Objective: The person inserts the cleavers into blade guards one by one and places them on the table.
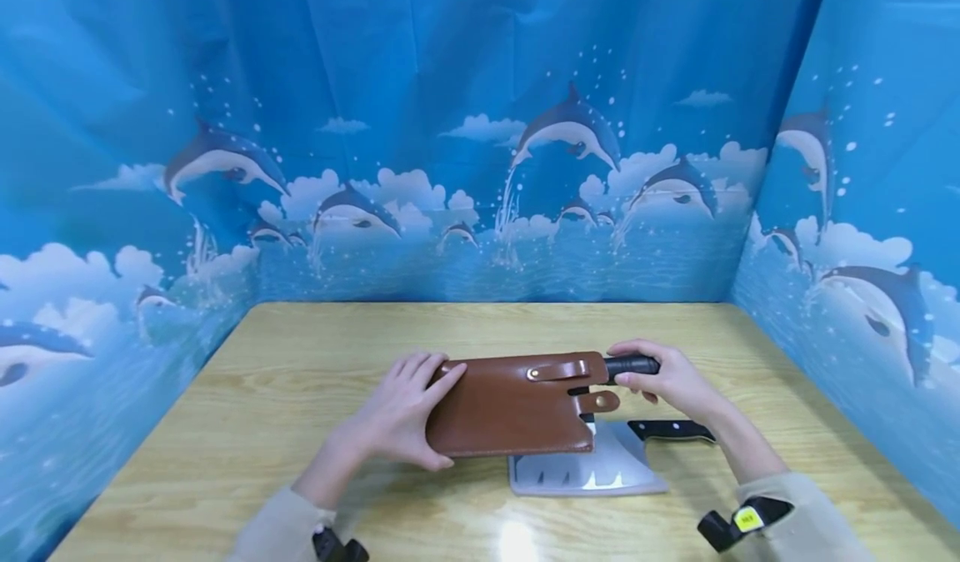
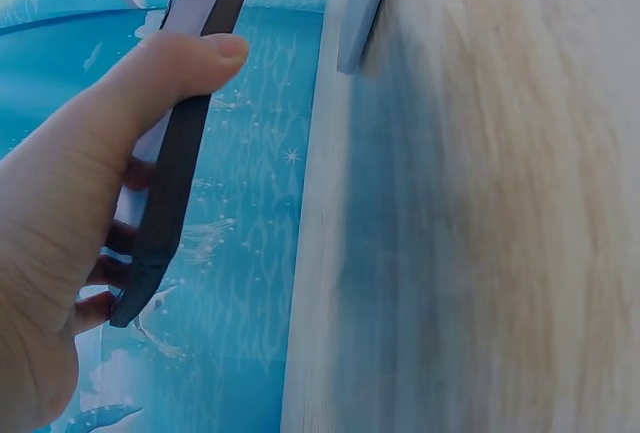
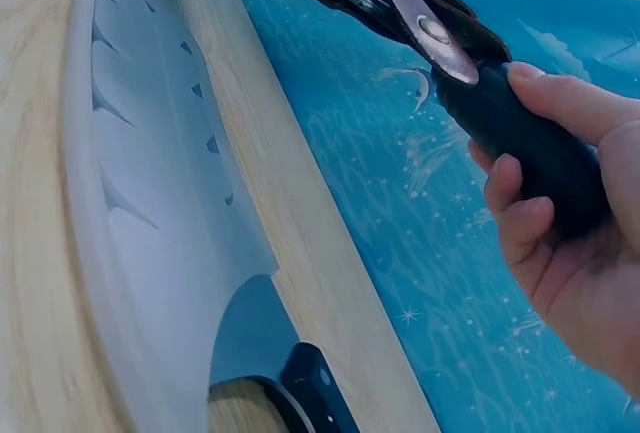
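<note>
A brown leather knife sheath [image 1: 510,408] is held tilted above the table, with a bit of blade showing at its right opening. My left hand [image 1: 405,416] grips its left end, the thumb on one face and fingers behind, as the left wrist view shows. My right hand [image 1: 671,378] holds the black handle [image 3: 530,143] of the knife inside the sheath. One strap with a snap lies along the sheath and a tab [image 1: 600,402] sticks out beside the handle. Most of that knife is hidden.
Under the sheath, a second broad-bladed knife [image 1: 615,470] lies on the wooden table [image 1: 300,362], its blade in what looks like a pale translucent cover and its black handle [image 1: 671,430] pointing right. Blue dolphin-print curtains [image 1: 420,128] stand behind and at both sides.
</note>
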`<control>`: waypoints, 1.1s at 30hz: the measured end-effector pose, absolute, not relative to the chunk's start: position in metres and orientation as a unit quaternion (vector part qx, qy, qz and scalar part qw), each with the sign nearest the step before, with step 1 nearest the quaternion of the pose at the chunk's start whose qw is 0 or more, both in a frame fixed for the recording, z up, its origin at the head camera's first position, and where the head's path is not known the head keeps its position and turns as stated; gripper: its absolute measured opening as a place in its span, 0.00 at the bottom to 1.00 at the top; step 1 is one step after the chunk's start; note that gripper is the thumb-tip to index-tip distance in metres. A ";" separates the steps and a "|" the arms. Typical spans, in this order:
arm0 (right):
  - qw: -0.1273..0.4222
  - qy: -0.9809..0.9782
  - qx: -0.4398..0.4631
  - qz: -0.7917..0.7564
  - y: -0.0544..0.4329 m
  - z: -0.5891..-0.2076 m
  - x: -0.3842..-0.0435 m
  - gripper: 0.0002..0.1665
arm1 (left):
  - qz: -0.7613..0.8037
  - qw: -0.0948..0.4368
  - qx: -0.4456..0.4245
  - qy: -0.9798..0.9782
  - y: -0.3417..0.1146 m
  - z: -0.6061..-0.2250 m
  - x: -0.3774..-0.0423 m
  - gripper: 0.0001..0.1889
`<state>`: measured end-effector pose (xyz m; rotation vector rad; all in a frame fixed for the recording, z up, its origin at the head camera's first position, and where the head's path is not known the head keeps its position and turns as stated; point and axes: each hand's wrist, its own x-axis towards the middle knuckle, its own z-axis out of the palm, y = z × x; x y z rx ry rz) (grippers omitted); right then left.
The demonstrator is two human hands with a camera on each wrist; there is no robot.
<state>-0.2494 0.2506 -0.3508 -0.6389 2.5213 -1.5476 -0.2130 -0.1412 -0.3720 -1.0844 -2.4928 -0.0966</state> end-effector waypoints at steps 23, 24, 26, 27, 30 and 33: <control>0.144 0.776 -0.263 -0.554 0.248 -0.353 -0.253 0.24 | -0.037 0.167 -0.381 -0.909 -0.134 -0.378 -0.212 0.61; 0.144 0.780 -0.258 -0.552 0.247 -0.353 -0.252 0.24 | -0.039 0.166 -0.381 -0.909 -0.134 -0.378 -0.212 0.61; 0.141 0.793 -0.248 -0.538 0.247 -0.351 -0.250 0.23 | -0.044 0.169 -0.383 -0.907 -0.134 -0.378 -0.212 0.60; 0.140 0.800 -0.242 -0.530 0.247 -0.350 -0.249 0.23 | -0.048 0.172 -0.384 -0.906 -0.134 -0.377 -0.212 0.60; 0.131 0.818 -0.228 -0.512 0.247 -0.348 -0.246 0.23 | -0.054 0.184 -0.390 -0.901 -0.135 -0.377 -0.211 0.60; 0.106 0.820 -0.217 -0.520 0.247 -0.348 -0.244 0.25 | -0.056 0.196 -0.391 -0.898 -0.138 -0.377 -0.211 0.60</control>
